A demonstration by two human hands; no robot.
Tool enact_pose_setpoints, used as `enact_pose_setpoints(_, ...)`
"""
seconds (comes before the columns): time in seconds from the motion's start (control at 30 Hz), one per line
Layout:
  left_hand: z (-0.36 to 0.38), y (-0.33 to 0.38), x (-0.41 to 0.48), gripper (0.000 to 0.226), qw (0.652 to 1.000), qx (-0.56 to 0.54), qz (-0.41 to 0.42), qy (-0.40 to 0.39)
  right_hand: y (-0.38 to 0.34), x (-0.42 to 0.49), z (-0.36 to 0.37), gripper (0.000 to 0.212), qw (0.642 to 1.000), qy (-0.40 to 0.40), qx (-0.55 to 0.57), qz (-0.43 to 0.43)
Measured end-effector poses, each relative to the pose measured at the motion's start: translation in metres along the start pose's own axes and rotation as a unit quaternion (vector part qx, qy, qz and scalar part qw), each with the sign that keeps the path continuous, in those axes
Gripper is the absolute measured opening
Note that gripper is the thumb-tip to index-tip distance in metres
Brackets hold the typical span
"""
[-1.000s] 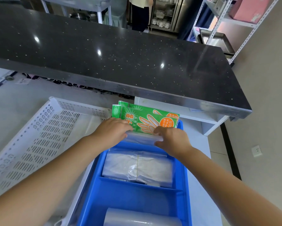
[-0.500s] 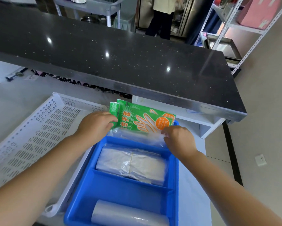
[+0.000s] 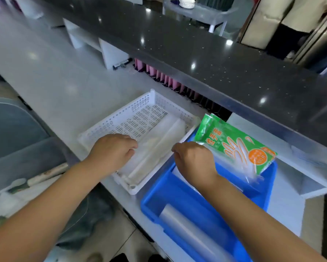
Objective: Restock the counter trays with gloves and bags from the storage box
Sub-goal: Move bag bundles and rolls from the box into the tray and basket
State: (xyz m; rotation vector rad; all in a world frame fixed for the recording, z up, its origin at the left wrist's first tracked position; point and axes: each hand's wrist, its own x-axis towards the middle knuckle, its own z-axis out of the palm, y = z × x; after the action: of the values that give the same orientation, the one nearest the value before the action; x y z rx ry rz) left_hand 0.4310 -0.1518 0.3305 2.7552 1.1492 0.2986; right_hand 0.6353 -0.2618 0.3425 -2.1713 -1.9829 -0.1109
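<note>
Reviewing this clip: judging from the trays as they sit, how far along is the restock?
Partly done: green glove packs and a clear roll sit in the blue tray. In hand: left hand reaches into the white basket, onto clear bags; right hand hovers over the tray. The near-middle compartment looks unfilled.

Basket (image 3: 94, 136) left of bin (image 3: 153, 207) on worktop (image 3: 51, 76); glove pack (image 3: 234, 142) in bin's far end; roll (image 3: 189, 231) at near end.
</note>
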Motion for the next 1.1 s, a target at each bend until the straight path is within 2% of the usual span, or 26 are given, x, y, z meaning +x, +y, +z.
enact_pose_setpoints(0.13,-0.022,-0.075,-0.062,0.020,0.997,0.001,-0.074,-0.023,-0.090,0.028,0.016,0.012,0.997,-0.006,0.009,-0.071)
enact_pose_setpoints(0.3,-0.038,-0.192,-0.146,0.019,0.983,0.032,-0.169,-0.064,-0.219,0.065,0.051,0.018,0.987,-0.047,0.020,-0.153)
enact_pose_setpoints(0.4,-0.042,-0.264,-0.198,0.022,0.967,0.014,-0.245,-0.065,-0.295,0.083,0.075,0.014,0.979,-0.068,0.043,-0.185)
enact_pose_setpoints(0.5,-0.046,-0.326,-0.244,0.021,0.950,-0.002,-0.304,-0.067,-0.353,0.096,0.107,0.021,0.973,-0.113,0.037,-0.198)
enact_pose_setpoints(0.8,-0.016,-0.421,-0.320,0.014,0.899,-0.069,-0.421,-0.103,-0.433,0.120,0.196,0.028,0.955,-0.232,0.028,-0.184)
enact_pose_setpoints(0.93,0.017,-0.443,-0.333,0.018,0.871,-0.118,-0.461,-0.126,-0.460,0.134,0.244,0.029,0.933,-0.291,0.046,-0.208)
enact_pose_setpoints(1.07,0.050,-0.460,-0.339,0.021,0.847,-0.144,-0.496,-0.122,-0.494,0.153,0.300,0.013,0.913,-0.309,0.049,-0.262)
enact_pose_setpoints(1.1,0.059,-0.464,-0.340,0.022,0.840,-0.153,-0.508,-0.118,-0.502,0.156,0.317,0.016,0.902,-0.335,0.048,-0.267)
